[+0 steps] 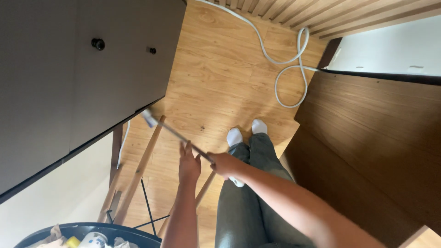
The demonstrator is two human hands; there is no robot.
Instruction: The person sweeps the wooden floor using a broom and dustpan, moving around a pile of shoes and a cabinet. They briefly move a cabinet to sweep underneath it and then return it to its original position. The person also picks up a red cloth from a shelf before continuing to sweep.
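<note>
head view, left to right: grey cabinet door [92, 69], then the thin grey metal rod with a white tip [177, 133], the tip touching the door's lower edge. your left hand [189, 164] is spread flat, just beside the rod, not gripping. your right hand [223, 164] is fisted round the near end. you look mid-reach; next calls for steadying it.

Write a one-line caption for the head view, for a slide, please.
Seen from above, the right hand grips a thin grey rod beside the open left hand, over a wooden floor.
</note>
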